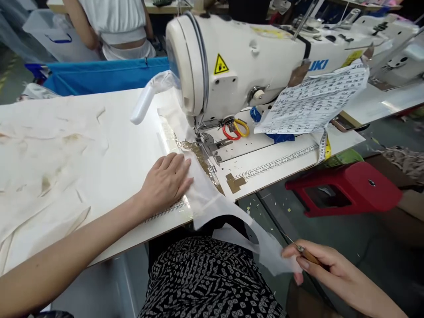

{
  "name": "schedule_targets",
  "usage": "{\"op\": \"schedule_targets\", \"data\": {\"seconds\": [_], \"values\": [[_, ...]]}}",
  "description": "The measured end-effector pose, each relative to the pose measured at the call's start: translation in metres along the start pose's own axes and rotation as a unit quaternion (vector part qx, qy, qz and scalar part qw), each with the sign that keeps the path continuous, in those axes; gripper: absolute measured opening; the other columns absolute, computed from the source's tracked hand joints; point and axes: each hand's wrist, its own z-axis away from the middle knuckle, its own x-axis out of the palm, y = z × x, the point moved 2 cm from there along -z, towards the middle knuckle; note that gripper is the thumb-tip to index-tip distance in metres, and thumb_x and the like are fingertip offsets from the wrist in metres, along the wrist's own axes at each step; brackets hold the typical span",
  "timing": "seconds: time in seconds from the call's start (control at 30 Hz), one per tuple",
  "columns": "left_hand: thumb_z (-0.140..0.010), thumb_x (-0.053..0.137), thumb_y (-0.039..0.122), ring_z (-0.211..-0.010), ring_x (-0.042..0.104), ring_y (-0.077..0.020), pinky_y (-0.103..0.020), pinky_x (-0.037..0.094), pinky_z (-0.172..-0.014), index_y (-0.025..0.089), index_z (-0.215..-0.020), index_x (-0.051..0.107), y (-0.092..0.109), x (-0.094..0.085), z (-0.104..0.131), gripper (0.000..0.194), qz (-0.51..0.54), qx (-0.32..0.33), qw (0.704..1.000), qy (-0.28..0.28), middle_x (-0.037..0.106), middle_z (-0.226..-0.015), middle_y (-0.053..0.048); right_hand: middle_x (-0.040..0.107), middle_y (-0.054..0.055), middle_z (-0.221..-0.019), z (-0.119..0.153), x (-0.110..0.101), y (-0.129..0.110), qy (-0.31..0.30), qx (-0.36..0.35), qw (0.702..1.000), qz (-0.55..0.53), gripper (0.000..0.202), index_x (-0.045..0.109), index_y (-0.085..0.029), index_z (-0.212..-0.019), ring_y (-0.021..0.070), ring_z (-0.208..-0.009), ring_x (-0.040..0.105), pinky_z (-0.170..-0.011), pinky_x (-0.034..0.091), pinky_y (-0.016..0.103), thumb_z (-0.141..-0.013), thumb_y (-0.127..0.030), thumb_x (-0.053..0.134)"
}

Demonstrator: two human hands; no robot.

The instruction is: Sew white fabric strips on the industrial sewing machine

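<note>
My left hand (167,179) lies flat on the table, its fingers on the edge of a white piece of fabric (208,196) just in front of the sewing machine's (232,66) needle area. From there the fabric hangs over the table edge and across my lap. At the lower right, my right hand (318,260) grips an awl (309,254) with a wooden handle and a thin metal point. Its fingers also pinch the far end of the fabric. Red and yellow-handled scissors (236,129) lie behind the presser foot.
White cut pieces (49,154) spread over the left of the table. A printed sheet (314,99) hangs from the machine, beside a tape measure (324,145). A red stool (347,187) stands at the right. Beyond the blue cloth bin (109,75) is another person (115,22).
</note>
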Motion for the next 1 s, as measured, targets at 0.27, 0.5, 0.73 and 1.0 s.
{"op": "schedule_targets", "data": {"seconds": [0.27,0.5,0.73,1.0], "values": [[-0.101,0.025,0.045,-0.145,0.036,-0.0355,-0.048,0.031,-0.121,-0.004,-0.144,0.040,0.013,0.014,-0.015,0.066,0.043,0.032,0.999,-0.007,0.043,-0.151,-0.026,0.076,0.007,-0.083,-0.007,0.004,-0.003,0.002,-0.039,0.999,0.010,0.033,0.075,-0.022,-0.106,0.0204,-0.070,0.073,-0.071,0.060,0.031,-0.097,-0.045,0.052],[-0.101,0.022,0.038,-0.148,0.031,-0.0356,-0.048,0.030,-0.122,-0.002,-0.144,0.044,0.009,0.014,-0.028,0.062,0.065,0.040,0.997,0.010,0.039,-0.154,-0.026,0.078,0.008,-0.091,-0.017,0.007,-0.015,0.037,-0.084,0.991,0.099,0.029,0.078,-0.023,-0.099,0.0218,-0.079,0.072,-0.063,0.058,0.025,-0.095,-0.038,0.053],[-0.098,0.032,0.041,-0.142,0.040,-0.0387,-0.054,0.034,-0.116,0.001,-0.142,0.045,0.018,0.009,-0.038,0.062,0.024,0.021,0.999,0.000,0.045,-0.149,-0.026,0.077,0.007,-0.087,-0.002,0.004,-0.010,0.052,-0.055,0.990,0.117,0.034,0.078,-0.023,-0.098,0.0188,-0.067,0.068,-0.058,0.055,0.024,-0.097,-0.043,0.050],[-0.097,0.029,0.039,-0.138,0.042,-0.0393,-0.060,0.032,-0.114,0.001,-0.142,0.046,0.021,0.006,-0.046,0.061,0.011,0.004,1.000,0.003,0.048,-0.147,-0.026,0.079,0.008,-0.090,-0.011,0.006,-0.021,0.056,-0.072,0.989,0.120,0.031,0.078,-0.024,-0.096,0.0205,-0.069,0.071,-0.058,0.057,0.025,-0.095,-0.041,0.052]]}}
